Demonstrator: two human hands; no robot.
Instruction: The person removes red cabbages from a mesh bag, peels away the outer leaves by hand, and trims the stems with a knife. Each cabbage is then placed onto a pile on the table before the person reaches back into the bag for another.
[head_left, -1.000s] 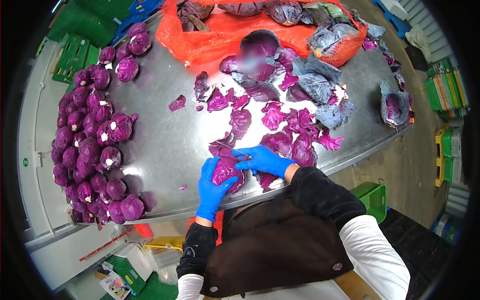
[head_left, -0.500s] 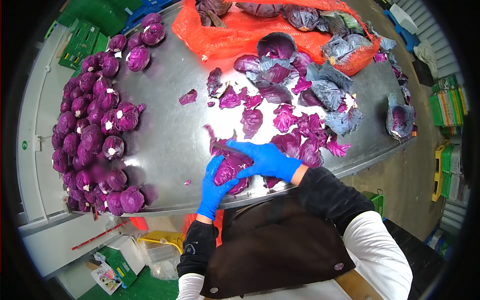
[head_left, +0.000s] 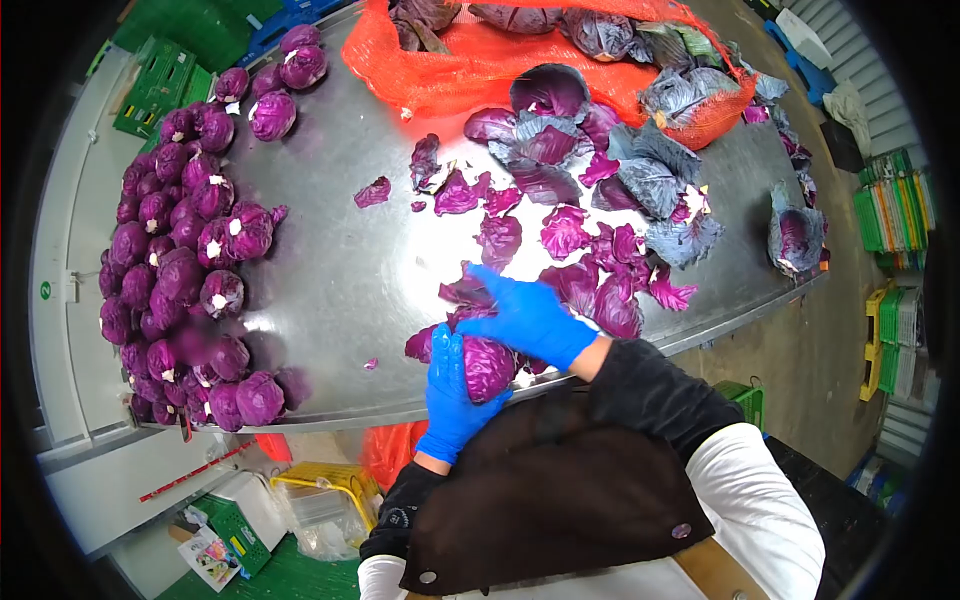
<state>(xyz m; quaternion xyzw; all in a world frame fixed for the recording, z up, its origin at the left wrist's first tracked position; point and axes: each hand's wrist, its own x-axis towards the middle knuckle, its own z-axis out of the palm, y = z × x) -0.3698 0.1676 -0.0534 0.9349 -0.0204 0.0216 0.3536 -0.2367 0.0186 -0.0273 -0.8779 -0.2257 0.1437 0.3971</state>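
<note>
A glossy purple red cabbage (head_left: 488, 369) rests near the front edge of the metal table. My left hand (head_left: 452, 395), in a blue glove, is pressed around its left side, with the thumb along its lower side. Over the top of the cabbage is my right hand (head_left: 532, 318), also blue-gloved, its fingers stretched and its thumb spread apart from them. A loose purple leaf (head_left: 464, 292) lies between that thumb and fingers; whether it is pinched cannot be seen. Another leaf (head_left: 420, 344) sticks out left of the cabbage, by my left fingertips.
Many trimmed red cabbages (head_left: 180, 275) are heaped along the left side of the metal table (head_left: 330, 230). Torn leaves (head_left: 565, 232) lie scattered beyond my hands. An orange net bag (head_left: 430, 85) with untrimmed cabbages sits at the far side. Green crates (head_left: 885, 215) stand at the right.
My left hand has moved right and slightly down, and the cabbage has turned and shifted nearer to me. My right hand has moved slightly right, its fingers and thumb now spread wider.
</note>
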